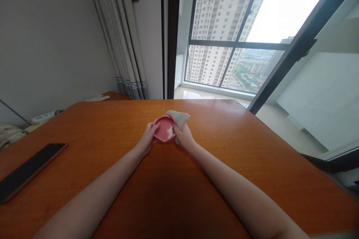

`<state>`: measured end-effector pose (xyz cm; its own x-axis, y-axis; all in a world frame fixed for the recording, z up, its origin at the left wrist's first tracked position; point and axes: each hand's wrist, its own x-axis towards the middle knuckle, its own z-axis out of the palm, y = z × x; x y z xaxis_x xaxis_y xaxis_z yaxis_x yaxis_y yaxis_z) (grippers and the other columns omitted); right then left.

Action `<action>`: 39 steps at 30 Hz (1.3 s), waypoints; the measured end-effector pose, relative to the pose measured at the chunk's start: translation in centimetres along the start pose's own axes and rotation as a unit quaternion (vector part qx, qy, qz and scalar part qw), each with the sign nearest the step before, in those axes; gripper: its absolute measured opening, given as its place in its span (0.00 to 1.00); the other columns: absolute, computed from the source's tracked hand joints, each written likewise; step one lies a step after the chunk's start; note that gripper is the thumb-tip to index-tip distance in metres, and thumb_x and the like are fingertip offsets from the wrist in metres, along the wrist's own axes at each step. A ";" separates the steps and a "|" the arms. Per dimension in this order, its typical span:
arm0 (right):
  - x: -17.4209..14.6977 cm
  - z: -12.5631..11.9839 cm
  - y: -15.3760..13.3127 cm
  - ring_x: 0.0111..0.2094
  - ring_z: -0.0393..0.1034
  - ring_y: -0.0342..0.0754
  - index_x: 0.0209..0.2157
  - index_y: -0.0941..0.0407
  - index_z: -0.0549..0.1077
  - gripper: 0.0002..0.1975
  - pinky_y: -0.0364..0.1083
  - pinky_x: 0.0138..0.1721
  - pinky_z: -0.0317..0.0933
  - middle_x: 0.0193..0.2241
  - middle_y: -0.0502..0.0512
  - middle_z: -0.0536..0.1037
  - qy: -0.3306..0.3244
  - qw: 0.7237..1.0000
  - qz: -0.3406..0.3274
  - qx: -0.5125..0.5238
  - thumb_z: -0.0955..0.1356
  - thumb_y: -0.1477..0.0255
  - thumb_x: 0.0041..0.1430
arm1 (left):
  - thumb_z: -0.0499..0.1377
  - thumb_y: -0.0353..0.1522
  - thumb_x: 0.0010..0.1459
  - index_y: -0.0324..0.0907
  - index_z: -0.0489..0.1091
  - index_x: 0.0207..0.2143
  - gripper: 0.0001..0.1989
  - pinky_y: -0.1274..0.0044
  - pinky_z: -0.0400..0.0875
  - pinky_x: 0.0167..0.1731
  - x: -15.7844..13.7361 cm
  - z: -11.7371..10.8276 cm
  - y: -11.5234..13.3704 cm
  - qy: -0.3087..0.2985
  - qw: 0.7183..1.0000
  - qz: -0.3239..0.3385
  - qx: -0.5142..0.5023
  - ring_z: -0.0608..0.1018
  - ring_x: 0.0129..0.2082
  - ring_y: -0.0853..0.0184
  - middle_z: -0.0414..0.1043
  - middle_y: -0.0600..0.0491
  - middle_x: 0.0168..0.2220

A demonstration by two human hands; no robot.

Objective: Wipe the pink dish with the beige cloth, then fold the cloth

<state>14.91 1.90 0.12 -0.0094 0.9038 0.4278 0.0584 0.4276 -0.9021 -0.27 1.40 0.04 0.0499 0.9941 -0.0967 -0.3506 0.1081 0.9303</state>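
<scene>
Head view looks down across a wide orange-brown wooden table (252,164), with things taken from its left edge to its right. At the far left, a dark phone (29,170) lies flat near the table's edge, well apart from both hands. Behind it, off the table, a pale remote-like object (45,115) rests on a low surface beside the wall, and grey curtains (126,44) hang down to the floor in the corner.

Toward the middle, the left forearm runs up from the bottom edge to the left hand (147,139), whose fingers are curled around the left rim of a small pink dish (164,129), gripping it. The dish sits at the centre of the table, tilted a little so its shiny inside faces the camera; whether its base touches the wood I cannot tell.

Just right of the dish, the right hand (183,136) is closed on a grey cloth (179,118), pinching it between fingers and thumb. The cloth bunches up above the hand and lies over the dish's upper right rim, touching it. The two hands stand close together with the dish between them.

Farther right, the table is bare wood to its rounded corner. Beyond it stands a large window (232,44) with dark frames, showing tall apartment blocks (221,15) outside.
</scene>
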 end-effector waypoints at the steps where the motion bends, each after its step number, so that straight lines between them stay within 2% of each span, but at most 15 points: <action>1: 0.3 -0.4 -0.1 0.53 0.63 0.52 0.51 0.54 0.69 0.21 0.53 0.59 0.49 0.49 0.54 0.73 -0.018 1.000 -0.010 -0.005 0.64 0.67 0.55 | 0.61 0.40 0.49 0.44 0.65 0.44 0.20 0.78 0.70 0.29 0.1 0.0 0.0 0.001 1.000 -0.006 0.014 0.73 0.36 0.67 0.70 0.52 0.41; 3: 0.5 -0.5 -0.3 0.54 0.63 0.53 0.50 0.54 0.70 0.21 0.53 0.60 0.48 0.48 0.54 0.73 -0.022 1.000 -0.013 -0.005 0.65 0.66 0.54 | 0.61 0.40 0.49 0.43 0.66 0.43 0.19 0.79 0.70 0.30 0.3 0.0 0.0 0.010 1.000 0.010 0.018 0.73 0.36 0.67 0.70 0.52 0.40; 6: -0.3 1.1 -0.3 0.56 0.60 0.53 0.52 0.56 0.67 0.23 0.53 0.60 0.47 0.51 0.56 0.70 0.032 0.998 0.042 0.029 0.64 0.61 0.56 | 0.59 0.39 0.52 0.44 0.66 0.45 0.18 0.77 0.71 0.34 0.6 0.1 -0.2 0.039 0.998 0.035 -0.037 0.73 0.38 0.67 0.70 0.52 0.42; 9: -1.6 3.3 0.1 0.57 0.59 0.52 0.55 0.57 0.62 0.28 0.52 0.60 0.49 0.54 0.59 0.67 0.059 0.989 0.108 0.079 0.64 0.59 0.56 | 0.58 0.36 0.53 0.46 0.64 0.46 0.17 0.75 0.73 0.33 0.7 0.0 -0.1 0.063 0.993 0.011 -0.098 0.74 0.37 0.67 0.70 0.52 0.43; 11: -2.0 4.0 0.4 0.57 0.58 0.51 0.56 0.57 0.60 0.30 0.52 0.60 0.48 0.54 0.59 0.67 0.065 0.988 0.110 0.086 0.65 0.60 0.54 | 0.59 0.34 0.52 0.46 0.63 0.45 0.17 0.75 0.73 0.33 0.6 -0.1 0.1 0.053 0.993 0.000 -0.102 0.74 0.36 0.68 0.70 0.52 0.42; 13: -1.7 3.5 0.5 0.57 0.59 0.51 0.56 0.57 0.60 0.29 0.52 0.61 0.47 0.53 0.57 0.68 0.079 0.989 0.102 0.076 0.65 0.62 0.54 | 0.60 0.35 0.50 0.44 0.63 0.42 0.16 0.75 0.73 0.33 0.4 -0.2 0.3 0.032 0.996 0.000 -0.079 0.74 0.35 0.69 0.70 0.53 0.40; 17: -0.1 0.9 0.1 0.52 0.63 0.53 0.49 0.57 0.68 0.22 0.54 0.58 0.51 0.46 0.56 0.73 0.092 0.990 0.094 0.054 0.63 0.64 0.53 | 0.62 0.39 0.50 0.43 0.63 0.37 0.15 0.76 0.73 0.33 0.0 -0.2 0.4 -0.011 0.999 -0.028 -0.028 0.74 0.31 0.72 0.69 0.55 0.35; 21: 0.9 -0.7 -0.4 0.50 0.66 0.54 0.43 0.57 0.73 0.17 0.53 0.57 0.54 0.43 0.54 0.76 -0.003 0.996 0.084 0.044 0.66 0.63 0.52 | 0.63 0.36 0.48 0.48 0.64 0.46 0.21 0.77 0.73 0.31 -0.1 0.1 0.2 -0.016 0.999 -0.027 -0.010 0.74 0.37 0.68 0.69 0.52 0.44; 23: 1.0 -0.8 -0.4 0.51 0.66 0.53 0.42 0.57 0.74 0.17 0.52 0.56 0.55 0.44 0.54 0.76 -0.026 0.991 0.113 0.060 0.67 0.63 0.52 | 0.62 0.32 0.48 0.47 0.65 0.48 0.23 0.79 0.72 0.30 0.0 0.2 0.1 0.000 1.000 -0.020 -0.018 0.74 0.39 0.67 0.69 0.51 0.47; 25: 1.1 -0.7 -0.3 0.50 0.67 0.53 0.42 0.57 0.74 0.18 0.51 0.55 0.57 0.44 0.55 0.76 0.016 0.976 0.190 0.105 0.67 0.61 0.53 | 0.60 0.30 0.48 0.45 0.67 0.47 0.21 0.80 0.72 0.28 0.1 0.2 -0.1 0.019 0.999 -0.016 -0.038 0.74 0.37 0.67 0.71 0.50 0.45; 27: 1.2 -0.4 -0.1 0.48 0.69 0.52 0.41 0.58 0.74 0.18 0.49 0.52 0.61 0.43 0.57 0.77 0.080 0.942 0.277 0.173 0.65 0.60 0.55 | 0.58 0.29 0.49 0.43 0.68 0.46 0.19 0.80 0.72 0.27 0.3 0.1 -0.3 0.034 0.997 -0.020 -0.061 0.74 0.34 0.68 0.72 0.50 0.41; 29: 1.1 0.1 0.2 0.46 0.71 0.51 0.39 0.58 0.74 0.16 0.48 0.49 0.64 0.42 0.58 0.78 0.100 0.907 0.326 0.247 0.64 0.61 0.57 | 0.58 0.29 0.49 0.41 0.69 0.45 0.18 0.79 0.72 0.27 0.4 0.0 -0.4 0.041 0.996 -0.026 -0.078 0.74 0.32 0.68 0.73 0.50 0.38; 32: 0.5 1.2 0.3 0.44 0.72 0.50 0.39 0.59 0.74 0.14 0.47 0.48 0.66 0.41 0.59 0.78 0.077 0.880 0.330 0.332 0.64 0.64 0.58 | 0.57 0.28 0.49 0.40 0.69 0.42 0.16 0.76 0.73 0.28 0.4 0.0 -0.5 0.058 0.993 -0.026 -0.100 0.74 0.32 0.67 0.73 0.50 0.36; 35: -0.4 2.4 0.3 0.44 0.73 0.49 0.41 0.59 0.73 0.14 0.47 0.48 0.66 0.41 0.58 0.78 0.059 0.870 0.321 0.370 0.65 0.65 0.57 | 0.56 0.26 0.48 0.39 0.68 0.41 0.15 0.73 0.74 0.32 0.5 0.0 -0.4 0.076 0.988 -0.024 -0.134 0.75 0.33 0.65 0.73 0.49 0.35; 39: -0.5 2.6 0.4 0.43 0.73 0.49 0.42 0.57 0.72 0.13 0.47 0.46 0.67 0.40 0.57 0.79 0.079 0.867 0.318 0.375 0.66 0.66 0.57 | 0.59 0.27 0.47 0.38 0.68 0.42 0.16 0.74 0.73 0.35 0.5 0.0 -0.4 0.038 0.992 -0.002 -0.121 0.75 0.34 0.67 0.73 0.49 0.37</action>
<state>12.36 1.63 -0.61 -0.0727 0.9727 -0.2206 -0.6651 -0.2121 -0.7160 -0.14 1.89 -0.36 -0.0146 0.9907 -0.1354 -0.5653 0.1035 0.8184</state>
